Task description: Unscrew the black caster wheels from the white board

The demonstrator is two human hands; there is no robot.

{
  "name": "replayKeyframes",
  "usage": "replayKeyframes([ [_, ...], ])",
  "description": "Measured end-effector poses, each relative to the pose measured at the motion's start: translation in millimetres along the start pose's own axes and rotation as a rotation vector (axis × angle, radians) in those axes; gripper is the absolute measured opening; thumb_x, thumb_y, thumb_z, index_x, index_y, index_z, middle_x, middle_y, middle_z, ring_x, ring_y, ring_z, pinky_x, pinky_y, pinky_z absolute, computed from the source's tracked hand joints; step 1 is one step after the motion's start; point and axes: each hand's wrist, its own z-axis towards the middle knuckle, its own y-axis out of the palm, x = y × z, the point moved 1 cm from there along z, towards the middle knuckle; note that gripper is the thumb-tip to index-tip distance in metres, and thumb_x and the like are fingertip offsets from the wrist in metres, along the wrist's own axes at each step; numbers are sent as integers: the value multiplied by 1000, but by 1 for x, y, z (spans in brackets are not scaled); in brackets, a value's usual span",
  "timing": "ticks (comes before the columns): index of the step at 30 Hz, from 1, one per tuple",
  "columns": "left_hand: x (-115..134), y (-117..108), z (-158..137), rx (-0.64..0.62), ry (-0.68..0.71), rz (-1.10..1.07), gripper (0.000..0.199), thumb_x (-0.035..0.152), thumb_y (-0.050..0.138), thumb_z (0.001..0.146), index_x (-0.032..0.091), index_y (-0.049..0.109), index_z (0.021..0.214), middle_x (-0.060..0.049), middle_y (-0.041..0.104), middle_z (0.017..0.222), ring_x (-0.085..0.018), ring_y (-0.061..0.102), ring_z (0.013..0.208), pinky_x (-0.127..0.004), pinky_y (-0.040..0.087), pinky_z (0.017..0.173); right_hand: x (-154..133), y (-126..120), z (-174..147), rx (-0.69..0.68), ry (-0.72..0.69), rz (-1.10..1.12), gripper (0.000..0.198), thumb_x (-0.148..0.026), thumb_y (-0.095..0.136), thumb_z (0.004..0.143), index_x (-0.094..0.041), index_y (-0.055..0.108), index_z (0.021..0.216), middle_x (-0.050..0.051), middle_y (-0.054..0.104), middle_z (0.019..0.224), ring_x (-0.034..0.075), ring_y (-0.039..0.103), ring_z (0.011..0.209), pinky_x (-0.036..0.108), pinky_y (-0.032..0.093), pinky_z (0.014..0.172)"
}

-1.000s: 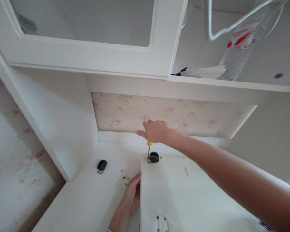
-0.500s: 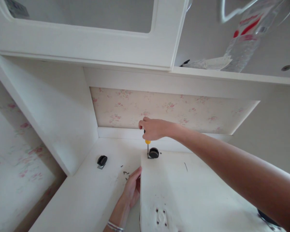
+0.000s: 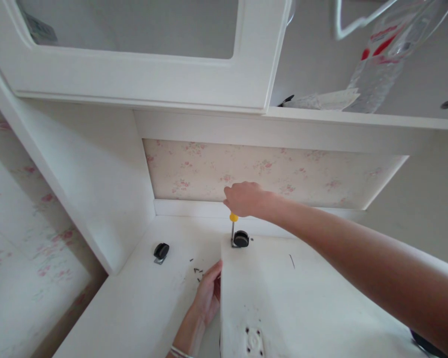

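My right hand (image 3: 243, 199) is closed around the handle of a screwdriver (image 3: 233, 218), whose yellow collar shows below the fist. Its shaft points down to the mounting plate of a black caster wheel (image 3: 241, 239) at the far left corner of a white board (image 3: 283, 293). The tip meets the plate; the screw there is too small to make out. My left hand (image 3: 208, 294) grips the board's left side, thumb near the top edge, its other fingers partly hidden. Several small dark screws (image 3: 197, 271) lie left of that hand, and a loose caster wheel (image 3: 161, 252) rests farther left.
A white cabinet door (image 3: 149, 79) and a shelf edge (image 3: 358, 118) hang over the work surface (image 3: 127, 303). On the shelf stands a clear plastic bottle (image 3: 377, 74). A white side panel (image 3: 85, 174) rises at the left. A screw-hole plate mark (image 3: 254, 342) is on the board's near part.
My right fist has turned a little around the screwdriver handle, which stays upright over the caster plate. My left hand keeps its place on the board. The whole view has shifted slightly.
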Motion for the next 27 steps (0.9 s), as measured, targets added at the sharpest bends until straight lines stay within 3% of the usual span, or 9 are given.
replayKeyframes([
  [3, 1, 1, -1, -7, -2, -2, 40, 39, 73, 83, 8, 71, 109, -17, 75, 101, -32, 71, 97, -40, 55, 88, 1, -1, 0, -32, -52, -9, 39, -25, 57, 82, -19, 61, 120, 17, 61, 126, 31, 64, 101, 41, 52, 74],
  [7, 0, 2, -1, -14, -5, -3, 45, 39, 74, 82, 9, 69, 114, -17, 75, 102, -32, 71, 96, -41, 54, 88, -1, -3, -1, -12, 14, -27, 42, -34, 54, 85, -15, 61, 122, 22, 64, 119, 38, 62, 105, 47, 51, 75],
  [13, -1, -1, 0, -28, -26, 4, 49, 42, 73, 82, 9, 68, 118, -16, 75, 102, -32, 72, 92, -41, 54, 88, -7, -8, -3, -81, -40, -7, 42, -26, 61, 79, -19, 63, 120, 17, 64, 123, 31, 66, 98, 41, 53, 71],
  [18, -3, -5, 3, -44, 2, 6, 46, 43, 70, 84, 9, 69, 116, -16, 75, 102, -31, 72, 91, -40, 53, 89, -6, -5, 0, -24, 37, -43, 39, -26, 50, 88, -11, 63, 121, 25, 63, 118, 38, 63, 106, 49, 51, 77],
  [22, -4, -6, 4, -36, -4, 9, 47, 42, 72, 83, 10, 68, 117, -16, 75, 102, -31, 72, 90, -40, 53, 88, -4, -2, -1, -60, -32, -32, 45, -24, 60, 80, -20, 61, 125, 18, 60, 128, 31, 65, 102, 42, 53, 75],
  [27, -4, -6, 4, -56, 15, 12, 47, 42, 70, 85, 10, 67, 119, -16, 75, 105, -31, 71, 93, -39, 54, 87, -4, -5, -2, -36, 19, -54, 45, -33, 52, 87, -13, 59, 126, 24, 62, 121, 39, 62, 107, 51, 51, 76],
])
